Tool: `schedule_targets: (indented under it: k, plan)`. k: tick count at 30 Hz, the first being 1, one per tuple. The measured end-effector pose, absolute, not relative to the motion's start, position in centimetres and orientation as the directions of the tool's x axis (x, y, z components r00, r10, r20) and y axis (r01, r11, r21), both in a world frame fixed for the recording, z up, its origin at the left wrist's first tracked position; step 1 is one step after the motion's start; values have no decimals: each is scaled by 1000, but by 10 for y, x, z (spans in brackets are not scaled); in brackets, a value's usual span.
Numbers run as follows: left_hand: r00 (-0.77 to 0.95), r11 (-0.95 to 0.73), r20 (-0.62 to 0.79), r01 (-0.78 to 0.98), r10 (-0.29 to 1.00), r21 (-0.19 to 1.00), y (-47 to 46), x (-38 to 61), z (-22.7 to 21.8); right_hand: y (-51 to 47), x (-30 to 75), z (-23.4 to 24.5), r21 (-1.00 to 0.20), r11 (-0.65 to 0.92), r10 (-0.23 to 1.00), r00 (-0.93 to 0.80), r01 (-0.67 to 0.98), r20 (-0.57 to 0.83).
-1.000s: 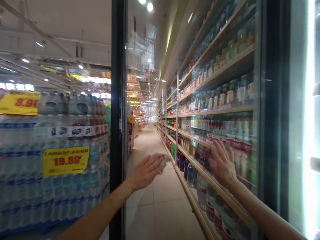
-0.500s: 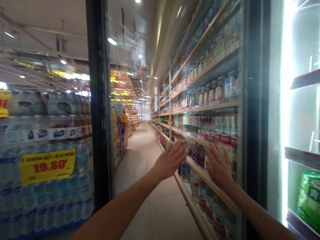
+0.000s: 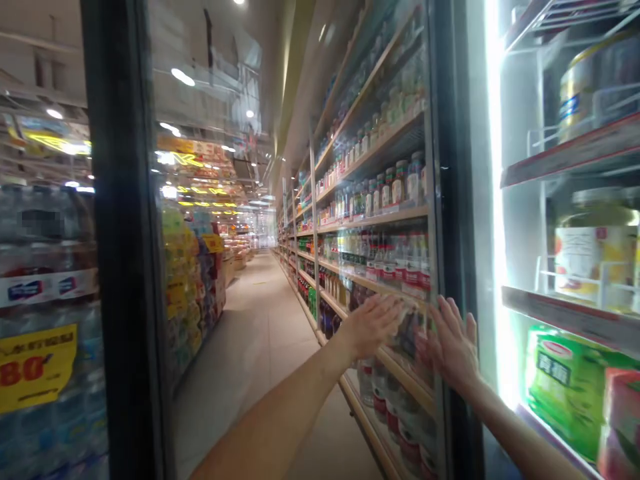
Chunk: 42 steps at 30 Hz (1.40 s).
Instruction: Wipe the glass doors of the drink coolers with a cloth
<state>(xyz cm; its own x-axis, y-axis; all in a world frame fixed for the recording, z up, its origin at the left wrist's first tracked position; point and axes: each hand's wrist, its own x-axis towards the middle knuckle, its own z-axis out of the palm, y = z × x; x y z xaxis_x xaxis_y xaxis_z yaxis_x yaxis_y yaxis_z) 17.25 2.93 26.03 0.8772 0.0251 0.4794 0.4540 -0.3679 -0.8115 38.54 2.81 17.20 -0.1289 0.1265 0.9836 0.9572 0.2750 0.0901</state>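
A glass door (image 3: 220, 167) in a dark frame (image 3: 123, 267) stands in front of me, with drink shelves showing in its pane. My left hand (image 3: 370, 327) is on or just in front of the glass, fingers stretched out. A pale blur at its fingertips may be a reflection; I cannot tell. My right hand (image 3: 455, 347) is spread beside the door's right-hand upright (image 3: 450, 167), palm toward the glass. Nothing shows in its fingers. Whether either hand presses on the pane cannot be made out.
On the right, a lit cooler holds a bottle with a white label (image 3: 580, 260), a green bag (image 3: 565, 393) and a pink pack (image 3: 620, 420) on shelves. Bottled water with a yellow price sign (image 3: 37, 367) is stacked at left. A tiled aisle (image 3: 240, 333) runs ahead.
My view has turned right, so more of the lit cooler shows. Both hands have shifted right along the door, and the right hand is now at its dark upright.
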Motion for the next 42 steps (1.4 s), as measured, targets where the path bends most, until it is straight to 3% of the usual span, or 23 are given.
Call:
schedule_targets:
  k: [3,5,9,11,18,22,23,25,28,30,32,34,37,39,42]
  plan:
    - [727,-325,682,666,79,-672,36,194,280,27,394,172,64,250,80,-87,966,993]
    - [726,-344,682,665,89,-663,38,203,278,27,399,172,66,239,65,-84,969,994]
    - [950,-466,312,286,22,-837,38,208,237,27,412,169,76,228,90,-99,971,991]
    - [972,-487,233,218,31,-845,39,209,233,28,419,167,52,234,106,-79,971,991]
    - [793,-377,591,597,148,-708,47,233,308,25,418,175,13,248,87,-35,969,996]
    - [944,-448,322,319,71,-835,49,230,316,25,408,189,13,284,67,-33,959,997]
    - [948,-450,312,303,58,-840,49,227,321,26,406,193,9,296,51,-26,955,998]
    - [881,-417,468,453,71,-788,48,220,337,29,401,203,-1,320,28,-9,947,1000]
    - [661,-330,745,726,90,-604,47,209,355,31,393,215,-8,353,16,2,936,1000]
    - [705,-323,706,685,68,-653,46,202,350,31,388,222,0,358,14,-6,934,1000]
    - [865,-358,500,478,37,-802,45,195,342,30,384,229,8,356,5,-10,934,1000]
    - [918,-365,396,379,30,-850,43,189,342,28,382,235,6,357,1,-7,934,1000]
    - [743,-285,665,656,77,-699,39,183,362,27,379,243,2,371,-2,-2,929,1000]
    - [646,-250,757,752,97,-609,36,177,371,29,377,246,0,378,-6,2,926,1000]
    - [820,-303,561,566,114,-767,31,165,365,32,372,249,0,391,-9,4,921,1000]
